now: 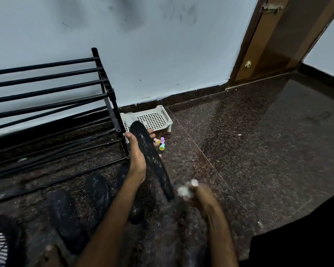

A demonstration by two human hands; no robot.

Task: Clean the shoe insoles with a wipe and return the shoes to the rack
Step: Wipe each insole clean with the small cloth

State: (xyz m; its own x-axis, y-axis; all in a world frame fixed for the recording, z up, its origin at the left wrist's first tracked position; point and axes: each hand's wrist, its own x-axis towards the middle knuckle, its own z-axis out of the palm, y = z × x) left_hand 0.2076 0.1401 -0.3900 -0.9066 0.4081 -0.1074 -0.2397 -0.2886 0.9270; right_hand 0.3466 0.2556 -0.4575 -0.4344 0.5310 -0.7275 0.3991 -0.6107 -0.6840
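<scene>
Gripping black insole (150, 153) in left hand (136, 157), thumb along one edge, holding it tilted above floor (258, 151), beside black rack (52, 93). Clutching crumpled white wipe (187, 188) in right hand (202, 197), just beside insole's near end; contact blurred.

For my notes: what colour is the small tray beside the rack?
The tray is white, with a grid of holes; head view.
</scene>
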